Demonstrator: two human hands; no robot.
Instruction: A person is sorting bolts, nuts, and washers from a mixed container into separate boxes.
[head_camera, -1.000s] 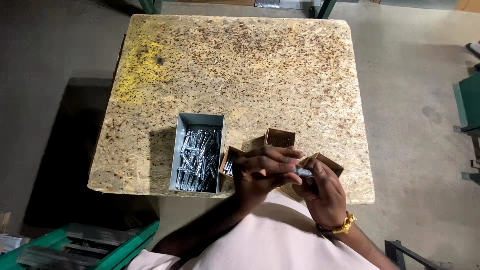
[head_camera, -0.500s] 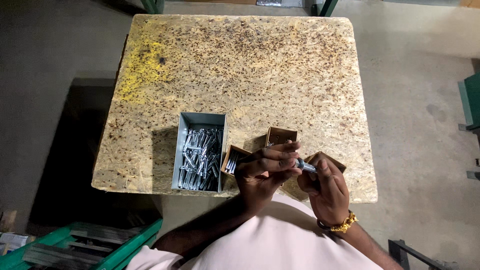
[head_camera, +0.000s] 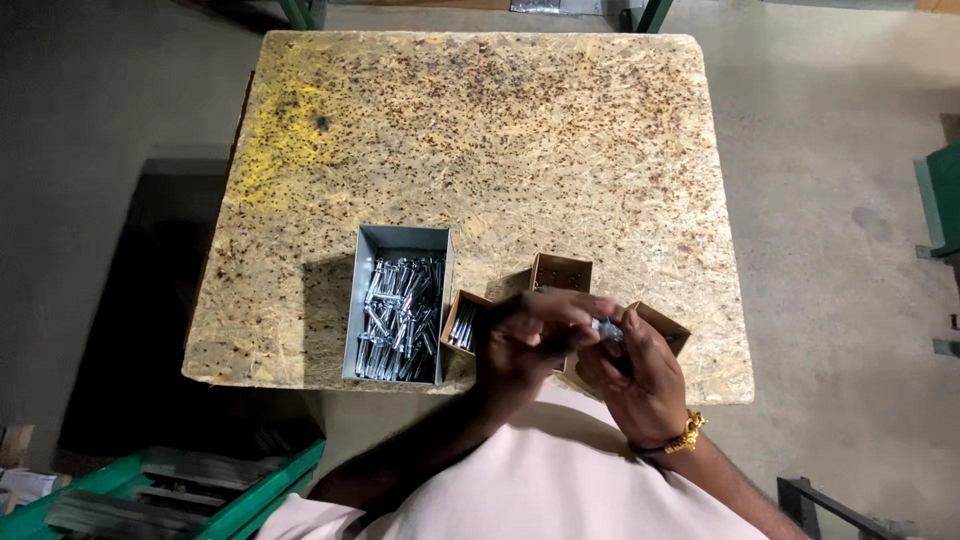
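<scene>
Left hand (head_camera: 525, 345): curled over the work, fingertips meeting the right hand's; whether it pinches anything I cannot tell.
Right hand (head_camera: 635, 385): clenched round small metal fasteners (head_camera: 607, 330), held between both hands above the table (head_camera: 480, 150) edge.
Grey tray (head_camera: 398, 305): left of the left hand, full of loose fasteners.
Cardboard boxes (head_camera: 560, 272): just beyond and beside the hands.
Handling: likely stiff, smooth, slippery steel, light singly; best pinched mid-shank.

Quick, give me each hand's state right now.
Left hand: fingers curled, meeting the right hand at a small metal part; its own grip cannot be told.
Right hand: closed on the small metal part.
</scene>
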